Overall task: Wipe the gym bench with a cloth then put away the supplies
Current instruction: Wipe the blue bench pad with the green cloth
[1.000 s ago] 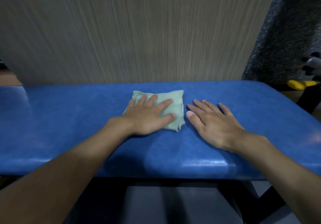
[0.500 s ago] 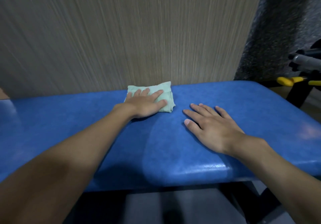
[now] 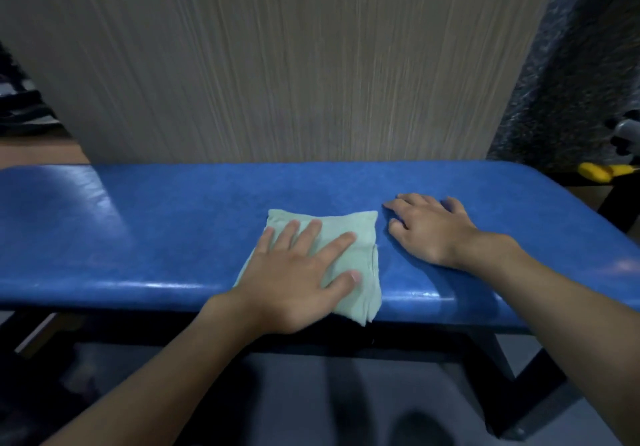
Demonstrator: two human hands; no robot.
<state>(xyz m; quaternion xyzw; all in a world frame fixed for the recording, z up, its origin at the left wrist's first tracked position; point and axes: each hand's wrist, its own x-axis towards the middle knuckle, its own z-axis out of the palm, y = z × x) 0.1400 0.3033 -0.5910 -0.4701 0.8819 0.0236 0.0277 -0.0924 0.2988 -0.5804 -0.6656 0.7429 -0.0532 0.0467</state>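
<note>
- Head view: the folded pale green cloth (image 3: pixel 341 238) lies near the middle of the padded blue vinyl gym bench (image 3: pixel 156 224), its near corner hanging over the near edge.
- The left hand (image 3: pixel 294 272) lies flat on the cloth, fingers spread, pressing without gripping; the right hand (image 3: pixel 429 229) rests just right of it on bare vinyl, fingers loosely curled, holding nothing.
- The cloth looks soft, light and limp; it will likely bunch, so palm pressure suits it, or a pinch at the layered right edge.
- The vinyl looks slick and glossy.
- Open room runs left and right; a grey striped wall (image 3: pixel 277 65) stands just behind the far edge.
</note>
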